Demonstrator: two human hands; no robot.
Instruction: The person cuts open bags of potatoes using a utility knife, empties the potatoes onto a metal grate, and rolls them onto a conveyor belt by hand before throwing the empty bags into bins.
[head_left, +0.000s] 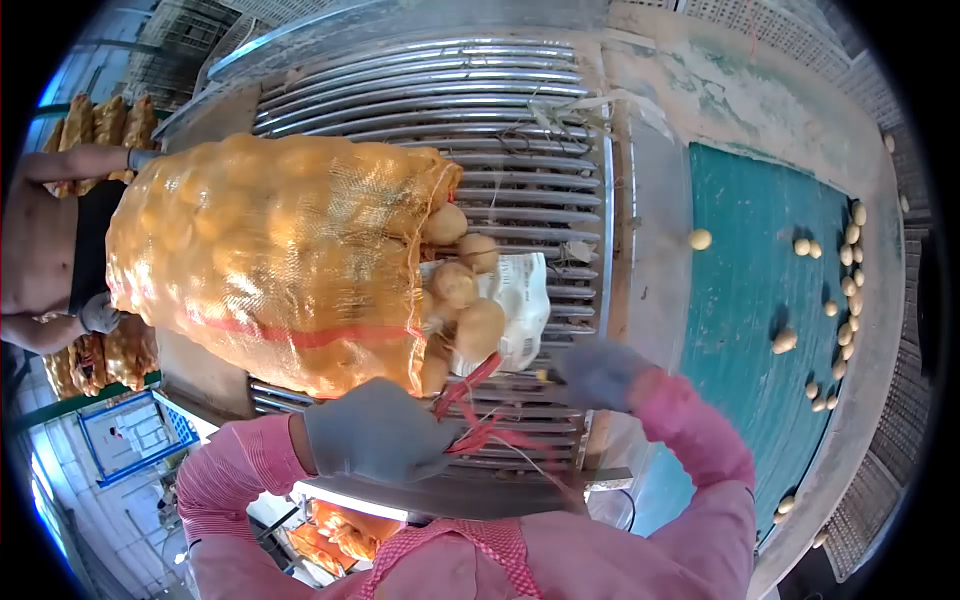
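A large orange mesh sack [270, 250] full of potatoes lies on its side over the metal rollers, its open mouth facing right. Several potatoes [480, 328] sit at the mouth, beside a white printed sheet [520, 300]. My left hand [375, 430], in a grey glove, is closed at the sack's lower mouth corner, by a tangle of red string [478, 410]; what its fingers grip is hidden. Farther right, my right hand [600, 375], also gloved, is blurred over the rollers' right edge; its fingers cannot be made out.
Another person [40, 240] stands at the left, gloved hands at the sack's far end. Metal rollers [440, 90] run beneath the sack. On the right, a green conveyor belt [740, 300] carries scattered potatoes, many along its far edge. More filled sacks [105, 360] stand behind the person.
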